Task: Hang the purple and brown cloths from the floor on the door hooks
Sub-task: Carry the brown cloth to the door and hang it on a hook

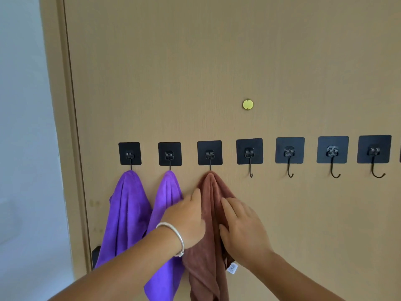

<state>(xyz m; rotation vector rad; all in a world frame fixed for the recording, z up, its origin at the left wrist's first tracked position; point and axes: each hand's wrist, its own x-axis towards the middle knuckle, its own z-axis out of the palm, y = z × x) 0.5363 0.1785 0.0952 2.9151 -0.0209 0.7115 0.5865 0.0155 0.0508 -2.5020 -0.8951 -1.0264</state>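
Observation:
A brown cloth hangs from the third door hook from the left. My left hand rests flat on its left side, fingers straight. My right hand lies flat against its right side, thumb touching the fabric. One purple cloth hangs from the first hook. A second purple cloth hangs from the second hook, partly hidden behind my left forearm.
Several bare black hooks continue in a row to the right on the tan door. A brass peephole cover sits above them. The door frame and a white wall lie left. A dark hinge shows low left.

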